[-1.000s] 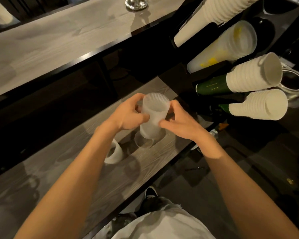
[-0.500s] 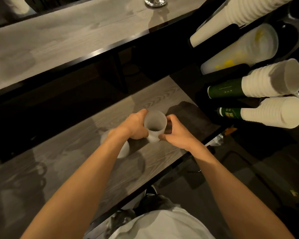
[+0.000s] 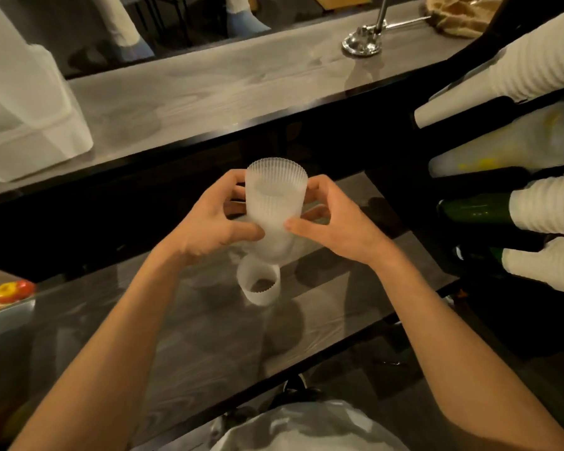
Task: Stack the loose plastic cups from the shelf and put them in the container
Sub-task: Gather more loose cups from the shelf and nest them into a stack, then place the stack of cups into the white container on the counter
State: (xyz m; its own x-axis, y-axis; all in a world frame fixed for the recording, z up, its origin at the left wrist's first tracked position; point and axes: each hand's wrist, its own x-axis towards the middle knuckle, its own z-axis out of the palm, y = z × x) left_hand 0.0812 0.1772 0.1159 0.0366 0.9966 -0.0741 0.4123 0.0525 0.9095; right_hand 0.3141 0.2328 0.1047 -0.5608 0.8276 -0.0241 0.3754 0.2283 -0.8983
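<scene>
**Stack lifted clear of the shelf**

Half a second ago I was pressing down at the shelf (image 3: 209, 320). Now my left hand (image 3: 215, 222) and right hand (image 3: 336, 222) have raised the nested cups (image 3: 274, 200) above it, fingers and thumbs curled round the ribbed wall. One loose cup (image 3: 258, 284) stands mid-shelf directly beneath, probably next to join.
</scene>
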